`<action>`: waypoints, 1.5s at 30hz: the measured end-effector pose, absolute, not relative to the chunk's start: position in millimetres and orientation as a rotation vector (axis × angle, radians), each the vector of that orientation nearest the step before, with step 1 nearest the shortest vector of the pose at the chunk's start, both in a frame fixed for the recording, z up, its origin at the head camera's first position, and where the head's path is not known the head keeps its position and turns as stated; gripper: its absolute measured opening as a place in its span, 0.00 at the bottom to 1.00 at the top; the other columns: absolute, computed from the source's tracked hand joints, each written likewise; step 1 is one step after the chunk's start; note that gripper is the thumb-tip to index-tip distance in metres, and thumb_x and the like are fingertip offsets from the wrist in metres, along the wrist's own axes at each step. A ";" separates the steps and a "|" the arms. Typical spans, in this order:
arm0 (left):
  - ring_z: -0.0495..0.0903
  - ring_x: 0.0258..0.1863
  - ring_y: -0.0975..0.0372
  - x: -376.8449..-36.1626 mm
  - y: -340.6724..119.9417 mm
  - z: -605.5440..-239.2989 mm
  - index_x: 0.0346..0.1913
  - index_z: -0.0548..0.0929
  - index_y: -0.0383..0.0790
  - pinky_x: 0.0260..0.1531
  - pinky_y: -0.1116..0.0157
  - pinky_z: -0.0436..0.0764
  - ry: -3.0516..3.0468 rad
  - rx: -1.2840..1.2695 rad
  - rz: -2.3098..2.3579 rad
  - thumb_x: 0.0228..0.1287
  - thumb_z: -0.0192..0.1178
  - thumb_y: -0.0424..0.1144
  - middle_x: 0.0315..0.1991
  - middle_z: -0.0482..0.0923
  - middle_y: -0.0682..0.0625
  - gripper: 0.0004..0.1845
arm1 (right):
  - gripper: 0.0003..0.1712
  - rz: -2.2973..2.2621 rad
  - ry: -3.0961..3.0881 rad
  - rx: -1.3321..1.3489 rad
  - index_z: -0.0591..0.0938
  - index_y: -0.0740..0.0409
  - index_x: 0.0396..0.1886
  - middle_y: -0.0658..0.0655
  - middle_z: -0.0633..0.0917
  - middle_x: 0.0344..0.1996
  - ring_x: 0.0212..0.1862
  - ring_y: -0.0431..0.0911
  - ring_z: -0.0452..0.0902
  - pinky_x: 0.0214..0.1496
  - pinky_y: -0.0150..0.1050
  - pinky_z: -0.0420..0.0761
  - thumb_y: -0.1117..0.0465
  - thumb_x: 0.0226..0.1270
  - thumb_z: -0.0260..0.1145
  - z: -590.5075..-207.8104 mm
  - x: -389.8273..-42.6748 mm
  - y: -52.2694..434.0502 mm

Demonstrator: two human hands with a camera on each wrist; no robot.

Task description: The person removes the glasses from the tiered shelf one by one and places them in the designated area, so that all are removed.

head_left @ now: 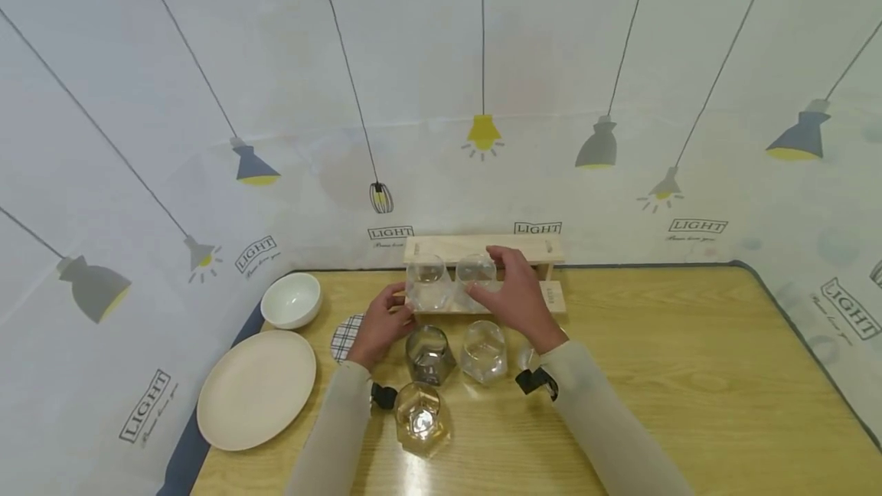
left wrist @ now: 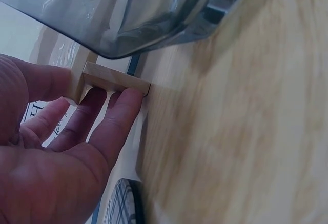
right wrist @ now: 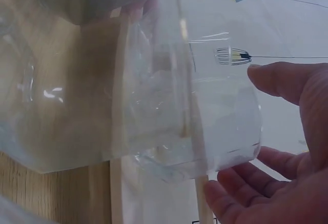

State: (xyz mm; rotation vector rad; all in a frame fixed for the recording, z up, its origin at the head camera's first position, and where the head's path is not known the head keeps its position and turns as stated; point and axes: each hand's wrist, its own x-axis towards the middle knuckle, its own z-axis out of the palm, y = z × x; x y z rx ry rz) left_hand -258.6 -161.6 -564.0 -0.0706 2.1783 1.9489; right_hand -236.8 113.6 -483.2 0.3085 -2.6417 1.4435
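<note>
A pale wooden rack (head_left: 482, 249) stands at the back of the table with two clear glasses on its lower shelf. My right hand (head_left: 517, 293) is curled round the right-hand glass (head_left: 474, 270). In the right wrist view this glass (right wrist: 205, 121) sits between my thumb (right wrist: 287, 80) and my fingers (right wrist: 230, 198). My left hand (head_left: 382, 324) lies at the rack's left end beside the other glass (head_left: 427, 282). Its straight fingers (left wrist: 120, 121) press against the rack's wooden foot (left wrist: 115, 80).
Just in front of the rack stand a grey glass (head_left: 429, 354) and a clear glass (head_left: 484, 350), with an amber glass (head_left: 420, 419) nearer me. A plaid coaster (head_left: 344, 337), a white bowl (head_left: 291, 301) and a cream plate (head_left: 256, 389) lie left. The wooden table (head_left: 689, 373) stretches right.
</note>
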 end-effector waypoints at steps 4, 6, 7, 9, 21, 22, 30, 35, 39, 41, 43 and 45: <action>0.83 0.61 0.47 -258.6 -162.0 -565.9 0.75 0.73 0.48 0.58 0.52 0.89 2.169 -0.050 1.945 0.80 0.61 0.36 0.64 0.77 0.35 0.25 | 0.49 1.427 -2.749 0.268 0.66 0.57 0.80 0.64 0.73 0.72 0.66 0.60 0.73 0.65 0.62 0.79 0.44 0.67 0.76 -488.6 -241.9 113.4; 0.83 0.61 0.47 -257.4 -161.9 -565.9 0.76 0.73 0.48 0.59 0.51 0.88 2.168 -0.050 1.944 0.80 0.61 0.36 0.64 0.76 0.35 0.25 | 0.50 1.415 -2.794 0.263 0.66 0.56 0.81 0.63 0.72 0.74 0.71 0.61 0.72 0.68 0.64 0.78 0.43 0.67 0.77 -491.4 -244.0 113.5; 0.83 0.61 0.47 -257.1 -162.0 -566.0 0.76 0.73 0.47 0.59 0.51 0.88 2.167 -0.052 1.947 0.80 0.60 0.36 0.64 0.76 0.35 0.25 | 0.50 1.407 -2.811 0.267 0.65 0.56 0.81 0.63 0.71 0.75 0.72 0.62 0.71 0.69 0.64 0.78 0.43 0.67 0.77 -492.7 -245.0 113.6; 0.83 0.61 0.47 -256.7 -162.2 -565.9 0.75 0.73 0.47 0.59 0.51 0.88 2.168 -0.058 1.954 0.80 0.60 0.36 0.64 0.76 0.34 0.25 | 0.51 1.386 -2.831 0.283 0.65 0.56 0.81 0.63 0.71 0.76 0.74 0.62 0.70 0.70 0.65 0.77 0.43 0.67 0.77 -494.8 -246.6 113.9; 0.83 0.60 0.48 -256.7 -160.7 -562.0 0.75 0.73 0.49 0.59 0.53 0.89 2.191 -0.056 1.944 0.80 0.61 0.37 0.65 0.77 0.36 0.25 | 0.51 1.383 -2.773 0.271 0.69 0.55 0.79 0.62 0.75 0.73 0.65 0.60 0.78 0.62 0.60 0.84 0.42 0.63 0.80 -497.3 -247.5 117.5; 0.83 0.61 0.48 -256.7 -160.6 -561.8 0.75 0.73 0.49 0.59 0.53 0.88 2.192 -0.055 1.941 0.80 0.61 0.37 0.65 0.77 0.36 0.25 | 0.51 1.392 -2.768 0.265 0.69 0.54 0.79 0.62 0.75 0.73 0.65 0.60 0.78 0.62 0.59 0.85 0.42 0.63 0.80 -497.3 -247.1 118.0; 0.82 0.62 0.46 -256.7 -162.7 -561.9 0.75 0.73 0.49 0.59 0.52 0.88 2.174 -0.046 1.953 0.80 0.61 0.37 0.65 0.77 0.36 0.25 | 0.53 1.505 -2.689 0.295 0.69 0.53 0.80 0.60 0.75 0.73 0.71 0.58 0.74 0.66 0.57 0.84 0.40 0.61 0.81 -487.0 -238.1 123.4; 0.83 0.61 0.47 -257.8 -163.6 -562.3 0.76 0.72 0.48 0.58 0.54 0.89 2.170 -0.031 1.950 0.80 0.61 0.37 0.65 0.76 0.36 0.26 | 0.52 1.538 -2.631 0.304 0.71 0.53 0.78 0.60 0.77 0.70 0.69 0.57 0.76 0.67 0.55 0.85 0.41 0.59 0.82 -476.0 -230.1 125.7; 0.84 0.60 0.47 -258.7 -163.8 -563.3 0.77 0.71 0.48 0.56 0.53 0.90 2.167 -0.012 1.950 0.80 0.60 0.36 0.64 0.77 0.36 0.26 | 0.51 1.529 -2.594 0.338 0.72 0.53 0.77 0.61 0.79 0.67 0.66 0.57 0.78 0.65 0.56 0.85 0.42 0.59 0.82 -467.7 -220.2 127.8; 0.84 0.58 0.47 -258.4 -163.9 -563.1 0.77 0.71 0.48 0.57 0.53 0.90 2.160 -0.009 1.958 0.80 0.60 0.36 0.63 0.77 0.36 0.26 | 0.50 1.510 -2.581 0.357 0.73 0.53 0.76 0.59 0.80 0.65 0.64 0.55 0.79 0.64 0.55 0.86 0.41 0.59 0.82 -464.1 -214.2 128.5; 0.84 0.57 0.48 -257.8 -163.9 -563.0 0.77 0.71 0.48 0.57 0.52 0.89 2.167 -0.007 1.954 0.80 0.60 0.35 0.63 0.77 0.36 0.26 | 0.49 1.492 -2.567 0.384 0.74 0.52 0.76 0.57 0.81 0.63 0.63 0.54 0.79 0.62 0.55 0.87 0.42 0.59 0.83 -460.9 -207.6 129.4; 0.85 0.57 0.48 -257.0 -164.0 -563.3 0.77 0.72 0.48 0.57 0.51 0.89 2.178 -0.010 1.946 0.80 0.60 0.36 0.63 0.77 0.36 0.26 | 0.47 1.481 -2.551 0.411 0.75 0.52 0.74 0.55 0.82 0.61 0.61 0.52 0.79 0.60 0.55 0.87 0.43 0.58 0.83 -459.1 -201.3 130.4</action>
